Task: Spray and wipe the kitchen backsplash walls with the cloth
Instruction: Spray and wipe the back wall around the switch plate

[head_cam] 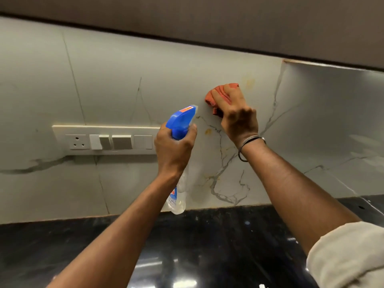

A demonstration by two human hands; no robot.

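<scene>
The backsplash point(116, 80) is pale marble-look tile with grey and yellowish veins, meeting a side wall point(332, 113) in a corner at the right. My right hand point(236, 115) presses a crumpled orange cloth point(216, 96) against the tile just left of that corner. My left hand point(172, 150) grips a clear spray bottle point(179, 190) by its neck, its blue trigger head point(180, 121) pointing up and right at the wall below the cloth. A yellowish stain point(207, 132) shows between the two hands.
A white switch panel with a socket point(104, 140) is mounted on the tile left of my left hand. A glossy black countertop point(207, 242) runs below. A dark overhead cabinet point(207, 23) hangs above the backsplash.
</scene>
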